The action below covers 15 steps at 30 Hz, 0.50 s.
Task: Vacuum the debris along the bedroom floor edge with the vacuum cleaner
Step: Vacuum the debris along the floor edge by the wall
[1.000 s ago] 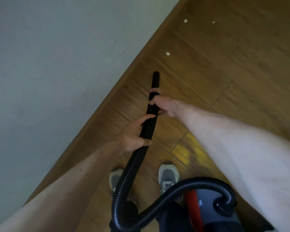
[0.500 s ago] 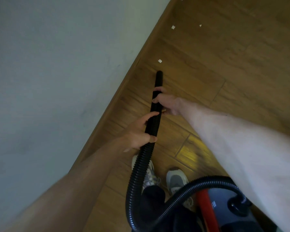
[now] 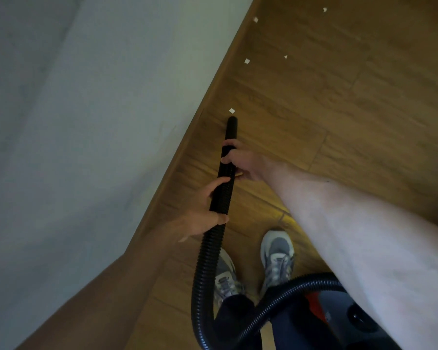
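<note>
Both hands hold the black ribbed vacuum hose [image 3: 208,251]. My right hand [image 3: 245,161] grips it near the smooth nozzle [image 3: 232,128]; my left hand [image 3: 204,210] grips it lower down. The nozzle tip points along the wooden skirting, just short of a small white paper scrap [image 3: 231,110]. Farther along the floor edge lie more scraps [image 3: 246,61], [image 3: 255,19], with one [image 3: 285,57] out on the boards. The vacuum cleaner body [image 3: 339,322], dark with a red part, sits at the bottom right.
A pale wall [image 3: 86,122] fills the left, meeting the wooden floor [image 3: 339,109] at a brown skirting board [image 3: 208,97]. My two grey trainers [image 3: 277,253] stand beside the hose loop. Another scrap [image 3: 325,9] lies at the top right.
The nozzle has advanced along the skirting and now sits just below the nearest scrap. My feet have stepped forward, and more scraps have come into view at the top.
</note>
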{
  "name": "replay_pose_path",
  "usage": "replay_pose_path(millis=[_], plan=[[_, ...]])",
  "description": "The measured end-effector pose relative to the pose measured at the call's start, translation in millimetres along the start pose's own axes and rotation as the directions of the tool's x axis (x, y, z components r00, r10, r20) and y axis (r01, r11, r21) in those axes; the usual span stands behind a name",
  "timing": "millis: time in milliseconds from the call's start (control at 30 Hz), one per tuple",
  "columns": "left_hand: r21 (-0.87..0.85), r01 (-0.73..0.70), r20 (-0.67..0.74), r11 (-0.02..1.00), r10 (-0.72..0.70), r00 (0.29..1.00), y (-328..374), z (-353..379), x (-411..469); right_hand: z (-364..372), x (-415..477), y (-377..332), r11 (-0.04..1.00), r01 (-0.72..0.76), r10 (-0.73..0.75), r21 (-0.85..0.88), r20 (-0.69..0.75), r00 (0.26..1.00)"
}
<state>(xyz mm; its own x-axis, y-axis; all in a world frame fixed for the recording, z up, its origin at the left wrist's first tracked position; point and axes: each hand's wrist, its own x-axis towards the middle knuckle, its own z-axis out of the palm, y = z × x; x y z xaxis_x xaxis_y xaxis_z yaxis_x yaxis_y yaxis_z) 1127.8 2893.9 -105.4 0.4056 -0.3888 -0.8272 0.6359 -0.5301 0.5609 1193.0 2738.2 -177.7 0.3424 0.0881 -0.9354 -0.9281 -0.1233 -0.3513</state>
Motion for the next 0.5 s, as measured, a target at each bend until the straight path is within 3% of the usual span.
replay_pose_path(millis=[500], plan=[[-0.017,0.022,-0.011,1.000,-0.022,1.000,40.6,-10.5,27.6,-29.2,13.8,-39.0,1.000,0.011,-0.011,0.008,0.023,1.000]])
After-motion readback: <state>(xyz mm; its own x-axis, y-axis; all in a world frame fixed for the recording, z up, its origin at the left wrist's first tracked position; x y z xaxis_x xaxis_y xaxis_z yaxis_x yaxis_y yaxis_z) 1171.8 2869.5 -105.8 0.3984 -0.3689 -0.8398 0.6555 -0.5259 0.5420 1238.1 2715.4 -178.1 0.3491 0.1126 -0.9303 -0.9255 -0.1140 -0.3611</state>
